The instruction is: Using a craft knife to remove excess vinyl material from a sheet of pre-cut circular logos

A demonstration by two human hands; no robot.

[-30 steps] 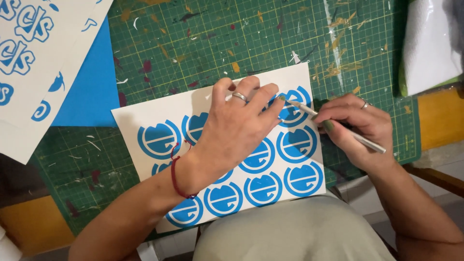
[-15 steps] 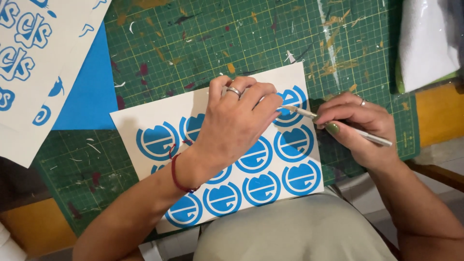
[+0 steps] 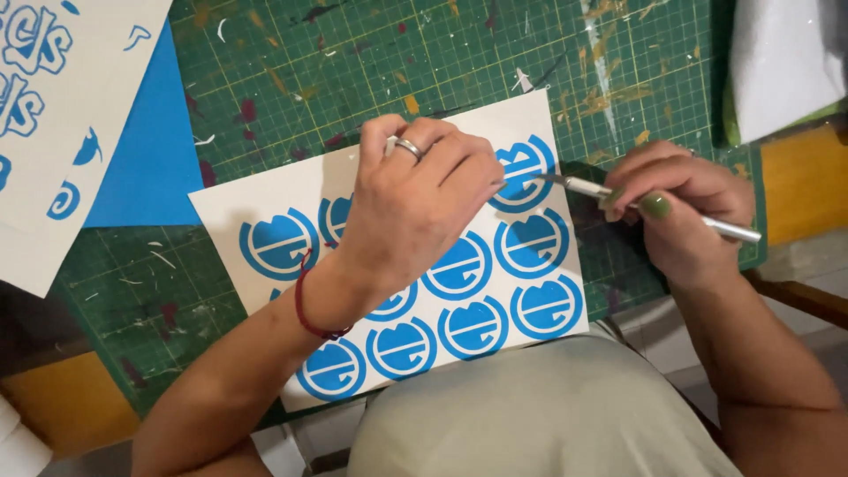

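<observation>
L. hand (image 3: 424,208) flat, pinning thin white sheet of blue round stickers (image 3: 530,247); light, floppy, likely slides unless pressed near cut. R. hand (image 3: 680,212) pinches slim silver craft knife (image 3: 654,208), pen-style.

Yellow wooden bench (image 3: 799,181), paint-flecked green gridded cutting mat (image 3: 353,62) lying on it, white sheet of blue round stickers (image 3: 530,256) flat on the mat, plain blue paper sheet (image 3: 146,163) at the mat's left edge, white cut-out stencil sheet (image 3: 79,97) overlapping it
</observation>
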